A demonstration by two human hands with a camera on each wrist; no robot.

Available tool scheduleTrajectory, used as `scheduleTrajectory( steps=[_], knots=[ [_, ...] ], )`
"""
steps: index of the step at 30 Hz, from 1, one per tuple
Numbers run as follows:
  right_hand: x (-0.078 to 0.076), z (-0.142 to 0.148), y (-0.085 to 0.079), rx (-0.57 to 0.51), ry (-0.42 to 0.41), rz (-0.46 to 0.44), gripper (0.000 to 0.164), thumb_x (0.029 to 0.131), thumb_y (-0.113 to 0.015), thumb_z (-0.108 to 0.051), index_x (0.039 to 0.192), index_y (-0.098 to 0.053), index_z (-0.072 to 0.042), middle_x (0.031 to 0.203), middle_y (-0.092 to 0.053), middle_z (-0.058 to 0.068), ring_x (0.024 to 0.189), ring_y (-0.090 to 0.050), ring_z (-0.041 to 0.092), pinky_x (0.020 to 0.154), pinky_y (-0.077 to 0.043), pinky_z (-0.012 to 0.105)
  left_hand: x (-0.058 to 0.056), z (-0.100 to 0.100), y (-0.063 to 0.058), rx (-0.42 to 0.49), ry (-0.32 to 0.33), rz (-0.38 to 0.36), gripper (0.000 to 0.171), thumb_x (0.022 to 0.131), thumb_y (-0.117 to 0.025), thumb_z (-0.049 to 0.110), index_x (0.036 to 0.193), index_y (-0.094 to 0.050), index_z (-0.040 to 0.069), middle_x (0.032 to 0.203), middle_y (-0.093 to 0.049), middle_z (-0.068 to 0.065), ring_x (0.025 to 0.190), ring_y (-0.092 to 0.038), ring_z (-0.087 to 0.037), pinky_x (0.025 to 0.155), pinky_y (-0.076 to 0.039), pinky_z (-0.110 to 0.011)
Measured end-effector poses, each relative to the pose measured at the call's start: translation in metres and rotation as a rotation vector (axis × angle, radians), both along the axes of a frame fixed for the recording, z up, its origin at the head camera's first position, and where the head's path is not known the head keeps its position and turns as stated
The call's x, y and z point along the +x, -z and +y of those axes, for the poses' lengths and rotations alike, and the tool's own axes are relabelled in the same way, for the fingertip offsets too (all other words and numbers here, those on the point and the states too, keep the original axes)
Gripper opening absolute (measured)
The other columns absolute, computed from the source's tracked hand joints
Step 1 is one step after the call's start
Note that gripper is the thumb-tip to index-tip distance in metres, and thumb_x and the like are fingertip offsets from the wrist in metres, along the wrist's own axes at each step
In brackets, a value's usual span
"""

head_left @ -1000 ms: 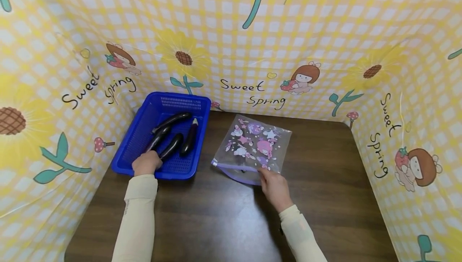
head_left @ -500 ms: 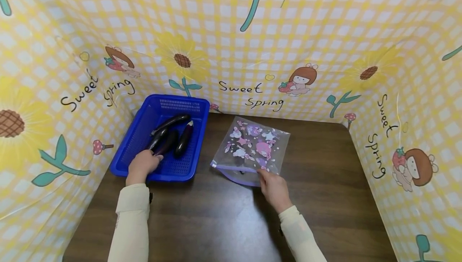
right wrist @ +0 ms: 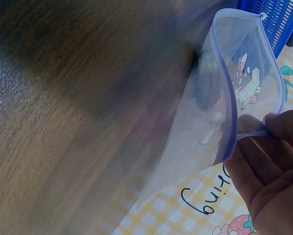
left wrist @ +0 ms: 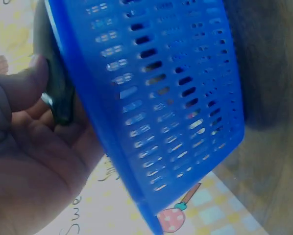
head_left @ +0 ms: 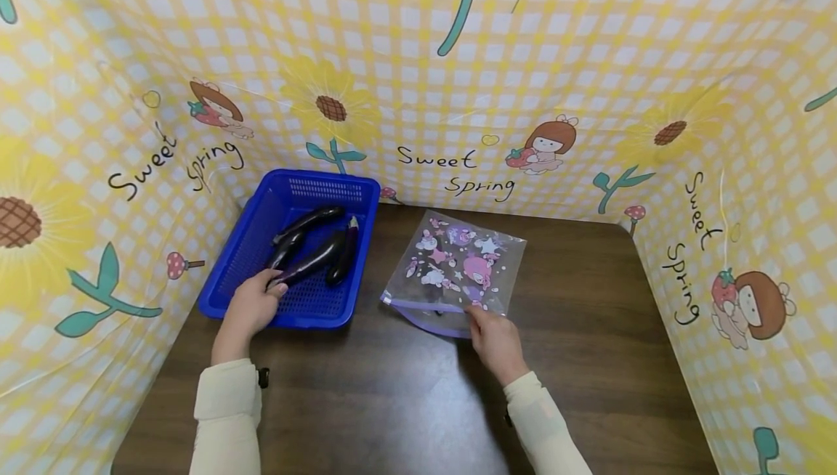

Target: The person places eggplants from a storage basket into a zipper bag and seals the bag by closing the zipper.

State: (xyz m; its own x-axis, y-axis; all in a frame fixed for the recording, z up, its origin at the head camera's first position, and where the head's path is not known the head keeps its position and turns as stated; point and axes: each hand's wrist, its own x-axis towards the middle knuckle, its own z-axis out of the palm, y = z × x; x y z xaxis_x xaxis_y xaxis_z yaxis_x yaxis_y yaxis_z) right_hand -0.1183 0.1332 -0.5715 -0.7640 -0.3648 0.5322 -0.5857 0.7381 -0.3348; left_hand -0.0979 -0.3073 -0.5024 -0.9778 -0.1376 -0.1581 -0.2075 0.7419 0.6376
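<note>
My left hand (head_left: 253, 302) reaches over the near left rim of the blue basket (head_left: 219, 293) and grips one end of a dark eggplant (head_left: 319, 260). The left wrist view shows thumb and fingers round that eggplant's end (left wrist: 61, 93), behind the basket's slotted wall (left wrist: 176, 98). Several other eggplants lie in the basket, such as the one with a pale tip (head_left: 341, 261) by the right wall. My right hand (head_left: 498, 343) pinches the purple-edged mouth of a clear printed zip bag (head_left: 451, 261). In the right wrist view the bag's mouth (right wrist: 229, 83) gapes.
A brown wooden table (head_left: 366, 402) carries basket and bag. Yellow checked cloth (head_left: 431, 97) with cartoon prints walls off the back and both sides. The bag lies to the right of the basket, with a strip of table between them.
My left hand has drawn slightly back and to the left. The eggplant it grips has swung to slant toward the right and lies across its neighbours. My right hand and the bag hold still.
</note>
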Motion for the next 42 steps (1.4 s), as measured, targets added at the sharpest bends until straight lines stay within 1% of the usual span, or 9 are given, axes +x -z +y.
scheduleTrajectory(
  steps=[4, 5, 11, 12, 19, 24, 29, 34, 42],
  knots=[
    [-0.001, 0.0, 0.0, -0.007, -0.008, 0.011, 0.021, 0.083, -0.075, 0.002, 0.102, -0.073, -0.007, 0.086, -0.074, 0.011, 0.066, -0.069, 0.032, 0.057, -0.053, 0.046, 0.008, 0.009, -0.006, 0.054, 0.065, 0.024, 0.037, 0.108, -0.049, 0.018, 0.139, -0.053, -0.002, 0.102, -0.069, -0.019, 0.09, -0.061, -0.031, 0.076, -0.044, -0.047],
    [-0.001, -0.001, 0.0, -0.007, -0.009, 0.015, 0.021, 0.083, -0.075, 0.002, 0.102, -0.072, -0.007, 0.086, -0.074, 0.011, 0.066, -0.069, 0.031, 0.057, -0.053, 0.046, 0.01, 0.012, -0.008, 0.066, 0.08, 0.034, 0.036, 0.107, -0.05, 0.018, 0.138, -0.054, -0.001, 0.101, -0.07, -0.018, 0.09, -0.061, -0.03, 0.082, -0.044, -0.05],
    [-0.002, 0.0, 0.0, -0.003, -0.005, 0.009, 0.02, 0.083, -0.075, 0.002, 0.101, -0.073, -0.006, 0.086, -0.074, 0.011, 0.066, -0.069, 0.032, 0.057, -0.053, 0.046, 0.016, 0.029, -0.01, 0.164, 0.17, 0.069, 0.033, 0.105, -0.055, 0.012, 0.135, -0.058, 0.0, 0.093, -0.072, -0.011, 0.088, -0.066, -0.022, 0.086, -0.045, -0.048],
    [-0.001, 0.0, 0.0, -0.001, -0.004, 0.005, 0.02, 0.083, -0.075, 0.002, 0.102, -0.073, -0.006, 0.086, -0.074, 0.011, 0.066, -0.069, 0.032, 0.057, -0.053, 0.046, 0.018, 0.032, -0.009, 0.182, 0.185, 0.063, 0.032, 0.105, -0.055, 0.011, 0.135, -0.059, 0.001, 0.092, -0.071, -0.009, 0.086, -0.067, -0.021, 0.079, -0.045, -0.044],
    [-0.001, 0.0, 0.001, 0.0, -0.002, 0.001, 0.022, 0.082, -0.076, 0.003, 0.102, -0.073, -0.006, 0.087, -0.074, 0.011, 0.066, -0.069, 0.031, 0.057, -0.054, 0.046, 0.027, 0.054, -0.005, 0.244, 0.251, -0.014, 0.032, 0.103, -0.058, 0.012, 0.134, -0.062, 0.003, 0.079, -0.063, -0.003, 0.075, -0.058, -0.021, 0.066, -0.042, -0.036],
    [-0.002, 0.0, 0.001, 0.0, 0.005, 0.009, 0.021, 0.082, -0.076, 0.003, 0.101, -0.073, -0.005, 0.086, -0.074, 0.011, 0.066, -0.069, 0.031, 0.057, -0.053, 0.046, 0.034, 0.067, -0.007, 0.273, 0.306, -0.057, 0.03, 0.102, -0.06, 0.01, 0.131, -0.064, 0.001, 0.078, -0.059, -0.002, 0.072, -0.059, -0.02, 0.064, -0.044, -0.034],
    [-0.001, 0.001, 0.001, 0.008, 0.013, -0.011, 0.02, 0.083, -0.076, 0.002, 0.101, -0.073, -0.005, 0.085, -0.074, 0.011, 0.066, -0.069, 0.031, 0.057, -0.053, 0.046, 0.04, 0.08, 0.002, 0.308, 0.373, -0.135, 0.029, 0.101, -0.06, 0.007, 0.128, -0.063, -0.002, 0.074, -0.06, -0.001, 0.068, -0.062, -0.022, 0.062, -0.044, -0.032],
    [-0.001, 0.001, 0.0, 0.01, 0.012, -0.024, 0.02, 0.083, -0.076, 0.002, 0.102, -0.073, -0.005, 0.086, -0.074, 0.011, 0.066, -0.068, 0.03, 0.058, -0.054, 0.045, 0.043, 0.094, 0.019, 0.303, 0.365, -0.127, 0.026, 0.1, -0.06, 0.007, 0.124, -0.064, -0.002, 0.066, -0.059, -0.001, 0.064, -0.062, -0.023, 0.062, -0.043, -0.032],
    [-0.001, 0.001, 0.0, 0.009, 0.01, -0.015, 0.02, 0.084, -0.076, 0.001, 0.102, -0.073, -0.006, 0.085, -0.074, 0.011, 0.066, -0.068, 0.031, 0.057, -0.054, 0.046, 0.044, 0.113, 0.038, 0.302, 0.267, -0.126, 0.015, 0.102, -0.057, 0.007, 0.113, -0.065, 0.0, 0.081, -0.065, -0.009, 0.061, -0.062, -0.018, 0.066, -0.047, -0.034]
  ],
)
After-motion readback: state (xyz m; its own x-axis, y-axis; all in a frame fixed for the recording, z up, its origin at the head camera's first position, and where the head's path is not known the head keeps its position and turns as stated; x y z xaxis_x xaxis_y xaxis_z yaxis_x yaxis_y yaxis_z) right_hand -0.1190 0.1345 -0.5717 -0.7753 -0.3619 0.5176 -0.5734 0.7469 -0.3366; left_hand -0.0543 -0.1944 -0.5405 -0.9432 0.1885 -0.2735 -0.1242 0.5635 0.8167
